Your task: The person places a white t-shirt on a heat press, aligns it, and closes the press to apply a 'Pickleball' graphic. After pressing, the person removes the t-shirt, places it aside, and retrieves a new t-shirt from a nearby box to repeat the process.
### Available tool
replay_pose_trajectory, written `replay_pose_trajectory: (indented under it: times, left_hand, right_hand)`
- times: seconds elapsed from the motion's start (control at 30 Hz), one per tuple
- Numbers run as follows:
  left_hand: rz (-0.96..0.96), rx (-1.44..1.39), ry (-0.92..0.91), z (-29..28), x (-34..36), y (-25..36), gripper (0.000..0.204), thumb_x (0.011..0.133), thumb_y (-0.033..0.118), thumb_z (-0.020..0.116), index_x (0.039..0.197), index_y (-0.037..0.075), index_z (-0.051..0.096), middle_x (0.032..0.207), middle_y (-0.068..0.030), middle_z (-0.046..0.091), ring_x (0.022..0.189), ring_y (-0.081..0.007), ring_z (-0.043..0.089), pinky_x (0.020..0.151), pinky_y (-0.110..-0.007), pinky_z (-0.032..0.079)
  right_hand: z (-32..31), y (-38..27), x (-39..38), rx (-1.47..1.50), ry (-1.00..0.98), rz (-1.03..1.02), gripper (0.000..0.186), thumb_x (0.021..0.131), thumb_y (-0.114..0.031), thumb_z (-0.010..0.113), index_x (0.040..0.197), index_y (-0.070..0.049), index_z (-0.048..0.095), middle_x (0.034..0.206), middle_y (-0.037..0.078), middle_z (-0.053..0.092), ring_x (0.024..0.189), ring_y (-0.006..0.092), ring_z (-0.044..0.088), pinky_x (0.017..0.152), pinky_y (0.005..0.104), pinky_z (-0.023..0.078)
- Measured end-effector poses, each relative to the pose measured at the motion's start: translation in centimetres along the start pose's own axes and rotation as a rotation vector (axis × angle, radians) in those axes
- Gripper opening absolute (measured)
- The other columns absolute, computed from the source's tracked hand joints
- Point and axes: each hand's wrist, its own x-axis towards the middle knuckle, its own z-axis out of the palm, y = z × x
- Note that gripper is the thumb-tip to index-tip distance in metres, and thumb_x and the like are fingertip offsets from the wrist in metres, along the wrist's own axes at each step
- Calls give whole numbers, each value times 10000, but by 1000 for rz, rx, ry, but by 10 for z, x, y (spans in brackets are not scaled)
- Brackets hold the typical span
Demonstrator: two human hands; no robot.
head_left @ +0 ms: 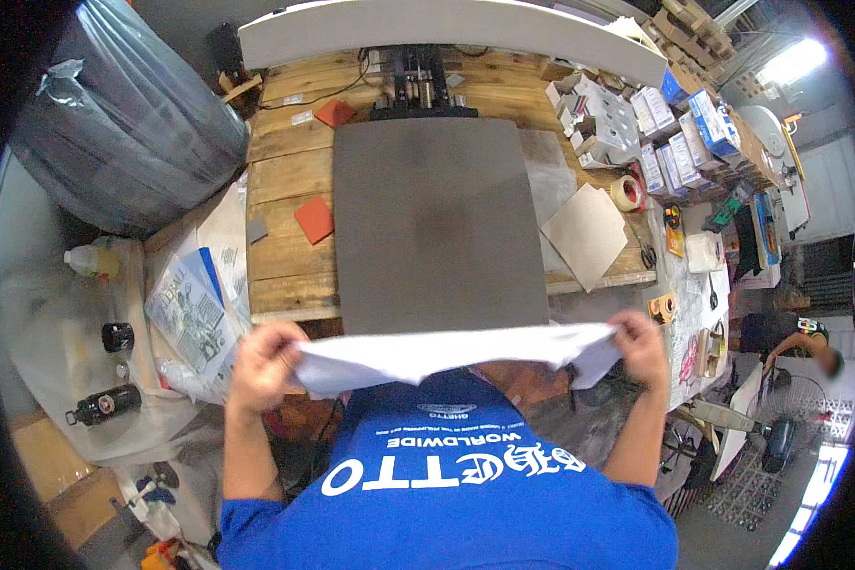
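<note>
A piece of white cloth (456, 350), perhaps a garment, is stretched sideways between my two hands at the near edge of a dark grey flat board (437, 218). My left hand (268, 361) pinches its left end, fingers closed. At the other end my right hand (643, 350) grips the cloth in the same way. Between the hands the lower edge sags unevenly, and a loose flap hangs below my right hand. The board is bare on top and joined at its far end to a black metal mechanism (423, 85).
Red-orange squares (313, 219) lie left of the board on the wooden table (290, 171). To the right are a beige sheet (587, 235), a tape roll (626, 193), scissors (648, 255) and stacked boxes (689, 142). A long white beam (446, 36) spans the back. Another person (807, 342) is at far right.
</note>
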Motion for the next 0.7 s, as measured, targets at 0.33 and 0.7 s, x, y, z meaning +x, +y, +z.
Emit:
replay_pose_trajectory:
  times: [0.33,0.7]
  left_hand:
    - [602,814,548,24,200,-29,204,897,95,718,1028,-41,642,842,-186,685,816,-326,681,793,-388,523]
    - [-522,-543,596,93,75,-150,421,1033,403,594,1074,-15,624,941,-60,698,804,-195,620,769,-343,497]
  right_hand:
    - [38,-20,218,-568,552,-743,386,907,-367,717,1077,-22,695,908,236,711,911,438,680,825,510,543]
    - [143,107,142,1040,-45,510,415,1033,-348,595,1182,35,650,1085,115,707,1001,245,655,906,373,511]
